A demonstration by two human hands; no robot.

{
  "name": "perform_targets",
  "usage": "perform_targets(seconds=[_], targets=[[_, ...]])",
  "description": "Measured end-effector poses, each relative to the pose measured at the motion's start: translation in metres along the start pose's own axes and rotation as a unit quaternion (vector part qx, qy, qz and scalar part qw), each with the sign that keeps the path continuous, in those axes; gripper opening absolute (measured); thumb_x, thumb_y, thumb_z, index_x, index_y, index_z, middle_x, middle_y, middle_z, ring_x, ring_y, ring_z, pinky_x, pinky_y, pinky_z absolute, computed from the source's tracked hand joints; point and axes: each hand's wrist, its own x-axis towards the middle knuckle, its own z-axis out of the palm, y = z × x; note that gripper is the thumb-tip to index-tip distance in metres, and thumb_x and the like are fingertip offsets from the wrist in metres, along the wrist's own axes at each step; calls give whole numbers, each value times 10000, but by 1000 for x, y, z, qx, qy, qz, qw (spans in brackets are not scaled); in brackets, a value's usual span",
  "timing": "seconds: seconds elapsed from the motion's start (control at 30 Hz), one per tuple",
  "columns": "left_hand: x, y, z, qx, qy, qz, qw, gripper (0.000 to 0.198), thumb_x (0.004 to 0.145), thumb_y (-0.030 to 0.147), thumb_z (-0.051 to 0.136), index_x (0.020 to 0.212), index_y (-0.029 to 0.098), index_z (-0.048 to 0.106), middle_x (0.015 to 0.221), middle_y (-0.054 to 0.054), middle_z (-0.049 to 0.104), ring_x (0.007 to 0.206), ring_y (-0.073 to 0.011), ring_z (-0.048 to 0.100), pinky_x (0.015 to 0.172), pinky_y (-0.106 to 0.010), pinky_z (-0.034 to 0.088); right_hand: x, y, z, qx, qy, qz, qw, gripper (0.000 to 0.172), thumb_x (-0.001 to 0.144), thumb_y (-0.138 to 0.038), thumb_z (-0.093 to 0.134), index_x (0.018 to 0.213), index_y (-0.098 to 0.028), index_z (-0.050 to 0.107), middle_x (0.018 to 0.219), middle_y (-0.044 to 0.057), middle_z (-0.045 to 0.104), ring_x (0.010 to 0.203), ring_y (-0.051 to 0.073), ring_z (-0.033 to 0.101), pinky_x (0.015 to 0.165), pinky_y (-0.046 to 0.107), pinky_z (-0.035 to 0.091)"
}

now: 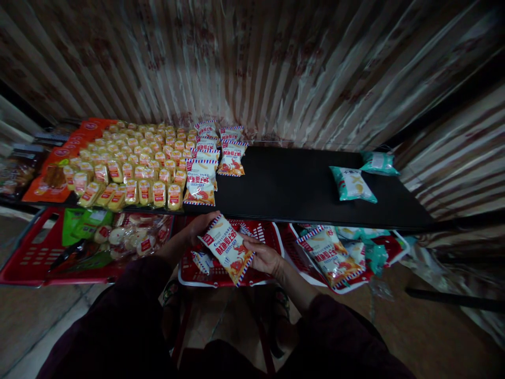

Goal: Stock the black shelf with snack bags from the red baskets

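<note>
With left hand (199,227) closed around the upper left corner and right hand (265,258) closed on the right edge, holding one white snack bag (229,248) between them, printed side up and a bit skewed. Held over the middle red basket (262,276), just off the near edge of the black shelf (276,187), so not set down on it. Looks like the in-hand step, basically, lining up or turning the bag with both hands. Can also see matching bags (200,181) overlapping in two columns on the shelf, just right of loads of small yellow packs (142,163), plus teal bags (355,185) toward the right end. Would guess any next move calls for keeping both grips steady and staying clear of the shelf's near edge, without bumping those overlapping columns. Probably best to go easy on the squeeze too, with packaging that soft and puffy.
</note>
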Motion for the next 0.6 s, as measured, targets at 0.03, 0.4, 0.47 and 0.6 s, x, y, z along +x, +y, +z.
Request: perform_targets(seconds=[0.03, 0.4, 0.47, 0.6], targets=[[-1, 1, 1, -18, -11, -4, 1000, 337, 786, 445, 595, 655, 135, 580, 548, -22, 619, 485, -140, 563, 547, -255, 440, 0, 0, 0, 7, -7, -10, 1000, 553, 660, -256, 760, 1172, -175, 567, 1082, 94, 695, 1027, 227, 646, 965, 421, 451], [-2, -6, -8, -111, -87, 33, 989, 389, 844, 388, 509, 1040, 74, 627, 861, -134, 727, 882, -282, 677, 775, -397, 506, -1, -14, 6, 42, 16, -85, 995, 498, 692, -257, 756, 1156, -222, 579, 1050, 51, 717, 998, 213, 662, 937, 401, 487], [-4, -5, -9, -137, -112, 45, 983, 417, 844, 425, 511, 1047, 79, 624, 891, -140, 725, 924, -290, 667, 811, -421, 494, -1, -14, 5, 47, 26, -88, 995, 483, 692, -259, 759, 1141, -216, 587, 1041, 51, 720, 1002, 212, 661, 939, 402, 487], [-9, -2, -8, -174, -154, 72, 970, 485, 821, 511, 532, 1067, 103, 624, 981, -150, 711, 1003, -301, 639, 881, -460, 462, 0, -13, 2, 57, 39, -90, 994, 457, 704, -253, 751, 1129, -214, 589, 1039, 54, 721, 1005, 219, 660, 945, 423, 481]])
